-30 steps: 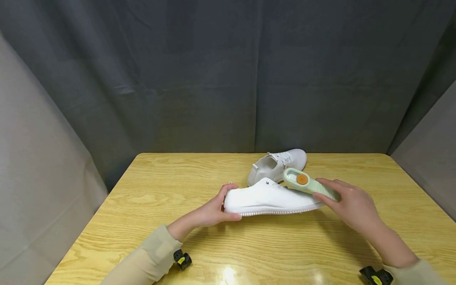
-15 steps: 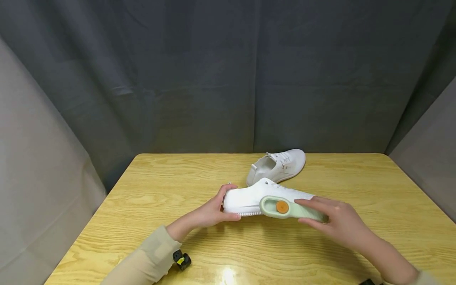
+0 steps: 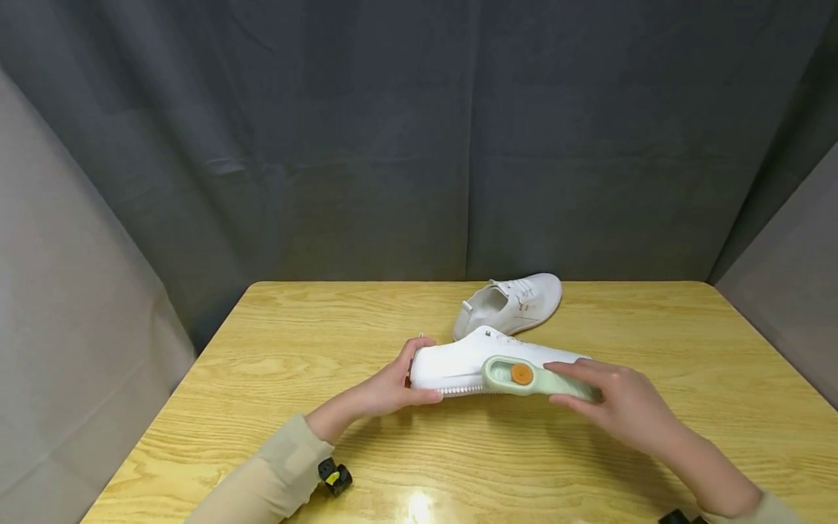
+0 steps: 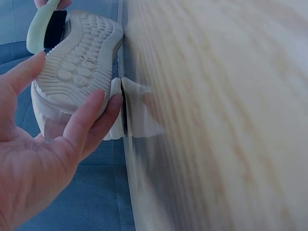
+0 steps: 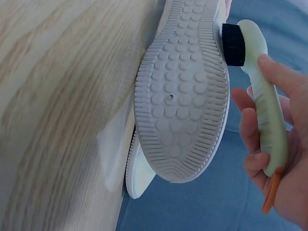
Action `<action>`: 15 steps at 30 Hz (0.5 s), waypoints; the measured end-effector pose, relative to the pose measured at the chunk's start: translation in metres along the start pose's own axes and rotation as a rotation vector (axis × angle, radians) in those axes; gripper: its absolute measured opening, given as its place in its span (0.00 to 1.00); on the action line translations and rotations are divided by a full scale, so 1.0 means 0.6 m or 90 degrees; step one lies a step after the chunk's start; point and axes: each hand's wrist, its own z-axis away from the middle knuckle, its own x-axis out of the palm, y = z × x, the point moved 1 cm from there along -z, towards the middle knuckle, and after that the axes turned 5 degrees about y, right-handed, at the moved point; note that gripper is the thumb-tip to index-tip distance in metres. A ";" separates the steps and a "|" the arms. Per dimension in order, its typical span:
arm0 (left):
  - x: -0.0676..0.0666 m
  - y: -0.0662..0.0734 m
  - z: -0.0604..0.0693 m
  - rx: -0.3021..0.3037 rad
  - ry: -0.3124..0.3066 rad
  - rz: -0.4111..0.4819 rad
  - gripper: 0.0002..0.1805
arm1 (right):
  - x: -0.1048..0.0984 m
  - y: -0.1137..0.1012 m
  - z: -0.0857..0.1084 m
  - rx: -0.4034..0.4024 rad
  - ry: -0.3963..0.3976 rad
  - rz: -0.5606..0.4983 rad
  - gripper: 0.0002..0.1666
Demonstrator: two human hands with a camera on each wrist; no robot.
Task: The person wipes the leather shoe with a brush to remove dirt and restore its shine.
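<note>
A white sneaker (image 3: 452, 364) is held off the table by its heel in my left hand (image 3: 386, 386), toe pointing right. The left wrist view shows the thumb and fingers around the heel, with the studded sole (image 4: 82, 62) facing the camera. My right hand (image 3: 622, 400) grips a pale green shoe brush (image 3: 504, 372) with an orange button. In the right wrist view the brush's dark bristles (image 5: 233, 44) touch the sneaker's side just above the sole edge. An orange loop (image 5: 272, 192) hangs from the handle's end.
A second white sneaker (image 3: 511, 302) lies upright on the wooden table (image 3: 314, 320), behind the held one. Dark curtain (image 3: 366, 145) hangs beyond the table's back edge, and pale cloth panels flank both sides.
From over the sneaker's upper near the toe, my right hand has brought the brush left and down to its near side, then shifted it slightly right. The left hand stays put.
</note>
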 end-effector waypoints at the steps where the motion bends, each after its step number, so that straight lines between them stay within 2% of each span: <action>1: 0.000 0.001 0.000 -0.001 -0.001 0.000 0.43 | -0.002 0.003 -0.001 0.005 0.005 0.003 0.24; 5: 0.000 0.003 0.000 -0.009 -0.002 -0.005 0.43 | -0.008 0.026 -0.006 0.036 0.039 0.025 0.24; 10: 0.000 0.001 0.000 -0.006 -0.008 -0.004 0.43 | -0.020 0.059 -0.006 0.105 0.067 0.055 0.27; 15: -0.001 0.000 0.004 -0.006 -0.009 -0.001 0.43 | -0.028 0.061 -0.001 0.117 0.075 0.041 0.27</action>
